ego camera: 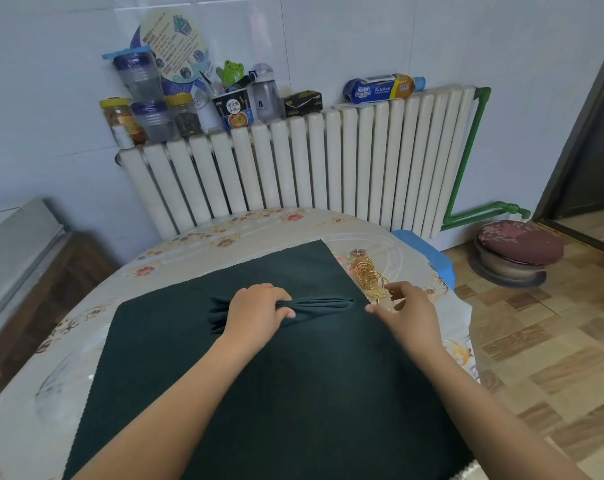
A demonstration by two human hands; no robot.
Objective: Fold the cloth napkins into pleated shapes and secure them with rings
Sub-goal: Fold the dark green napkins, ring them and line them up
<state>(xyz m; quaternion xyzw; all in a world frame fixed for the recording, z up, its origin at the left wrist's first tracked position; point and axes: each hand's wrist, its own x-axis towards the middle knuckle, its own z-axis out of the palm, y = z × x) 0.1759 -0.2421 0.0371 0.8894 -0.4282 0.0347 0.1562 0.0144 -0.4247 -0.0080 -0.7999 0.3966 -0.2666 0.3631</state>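
A pleated dark green napkin [323,304] lies gathered into a narrow bundle on top of a flat dark green cloth [276,382]. My left hand [257,311] grips the bundle near its middle, and the pleats fan out to the left of the hand. Several gold rings [368,273] lie in a pile on the table just past the flat cloth's right edge. My right hand [402,311] hovers at the near end of that pile with fingers loosely curled. Whether it holds a ring is unclear because the hand is blurred.
The round table [196,237] has a floral plastic cover. Behind it stands a white radiator [293,164] with jars, bottles and a wipes pack on top. A cushioned stool [518,251] sits on the wood-pattern floor at right, with a doorway beyond.
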